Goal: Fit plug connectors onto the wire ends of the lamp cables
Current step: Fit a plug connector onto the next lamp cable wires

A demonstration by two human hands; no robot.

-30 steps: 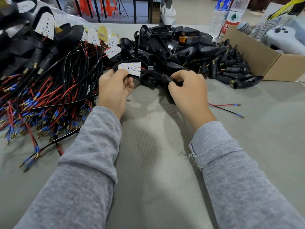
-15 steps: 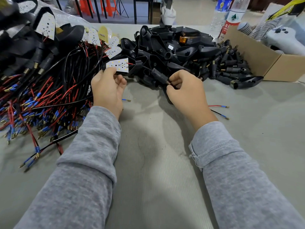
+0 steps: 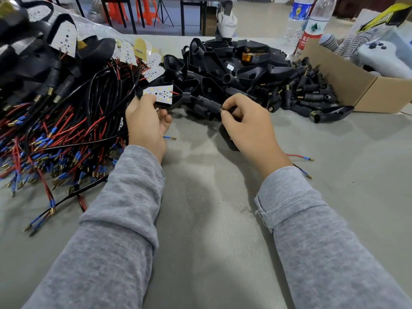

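Cables, red and black with blue-sleeved ends, are lying in a heap at the far left of the table, with white LED boards sticking up behind them. Just to the right, the left hand is gripping a lamp, a black shell with a white board facing up, thumb curled over its near edge. A loose wire end is lying just beside that hand. From the lamp a short lead is running right into a black plug, and the right hand is pinching the plug's brass tip between thumb and forefinger. Behind both hands, black housings are sitting piled up. Two wires are trailing out from under the right wrist. Farther right, a cardboard box and two bottles are standing.
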